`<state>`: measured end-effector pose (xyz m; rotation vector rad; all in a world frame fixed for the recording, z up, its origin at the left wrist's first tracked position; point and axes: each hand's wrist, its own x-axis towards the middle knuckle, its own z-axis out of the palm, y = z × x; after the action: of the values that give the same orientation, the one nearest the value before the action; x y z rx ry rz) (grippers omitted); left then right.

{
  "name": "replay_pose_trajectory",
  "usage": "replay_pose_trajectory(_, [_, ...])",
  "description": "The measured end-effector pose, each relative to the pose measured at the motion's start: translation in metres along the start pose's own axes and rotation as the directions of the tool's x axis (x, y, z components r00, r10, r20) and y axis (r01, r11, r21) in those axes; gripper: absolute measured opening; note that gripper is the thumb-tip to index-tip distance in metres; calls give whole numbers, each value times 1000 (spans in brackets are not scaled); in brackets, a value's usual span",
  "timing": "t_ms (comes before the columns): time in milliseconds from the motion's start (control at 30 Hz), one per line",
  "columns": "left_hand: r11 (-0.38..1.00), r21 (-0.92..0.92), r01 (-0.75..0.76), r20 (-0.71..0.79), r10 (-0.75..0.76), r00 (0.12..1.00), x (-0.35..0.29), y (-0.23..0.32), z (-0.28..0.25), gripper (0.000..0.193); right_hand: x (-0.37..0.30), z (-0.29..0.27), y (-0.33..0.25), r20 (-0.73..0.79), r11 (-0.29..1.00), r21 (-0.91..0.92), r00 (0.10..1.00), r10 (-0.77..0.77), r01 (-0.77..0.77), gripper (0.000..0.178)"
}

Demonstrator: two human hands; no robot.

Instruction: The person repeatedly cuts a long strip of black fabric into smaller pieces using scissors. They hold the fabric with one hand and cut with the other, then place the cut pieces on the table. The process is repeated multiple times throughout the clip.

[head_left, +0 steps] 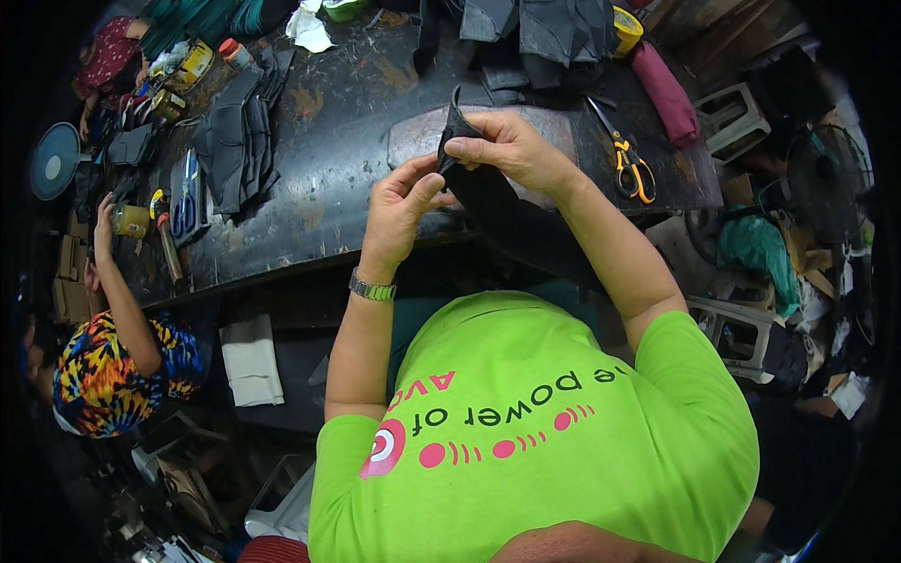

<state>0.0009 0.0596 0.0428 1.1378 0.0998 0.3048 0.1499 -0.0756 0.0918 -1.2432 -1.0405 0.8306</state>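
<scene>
A black piece of sheet material (497, 202), perhaps leather or fabric, is held up over the near edge of the table. My right hand (511, 148) pinches its upper end between thumb and fingers, and a narrow tip sticks up above the grip. Just below and to the left, my left hand (405, 205) closes thumb and fingers on the piece's left edge. The rest of the piece hangs down toward my lap, partly hidden by my right forearm. Behind the hands, a flat worn board (408, 141) lies on the dark table (319, 159).
Orange-handled scissors (627, 169) lie right of the board, near a maroon roll (664, 94). Stacked black pieces (239, 141) lie left; more black pieces (563, 33) lie at the far side. A hammer (167, 239) rests near the left edge. A co-worker in a multicoloured shirt (117, 366) sits left.
</scene>
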Motion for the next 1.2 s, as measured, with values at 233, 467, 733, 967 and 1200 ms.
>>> replay_pose_trajectory(233, [968,252,-5,-48,18,999,1,1,-4,26,-2,-1,6,73,997,20,995,75,-76,25])
replay_pose_trajectory(467, [971,222,85,-77,-70,995,1,7,-9,24,5,9,19,24,953,-302,999,35,-26,31])
replay_pose_trajectory(733, [987,65,149,-105,-142,984,-3,-5,-14,23,4,7,33,88,988,-90,987,135,-127,20])
replay_pose_trajectory(967, [959,266,100,-101,-76,992,-5,-10,-14,24,9,17,28,-51,985,-118,991,124,-129,28])
replay_pose_trajectory(1200, [971,-89,224,-1,-225,974,-7,-24,-23,18,-14,48,-1,-152,476,-865,987,46,-156,53])
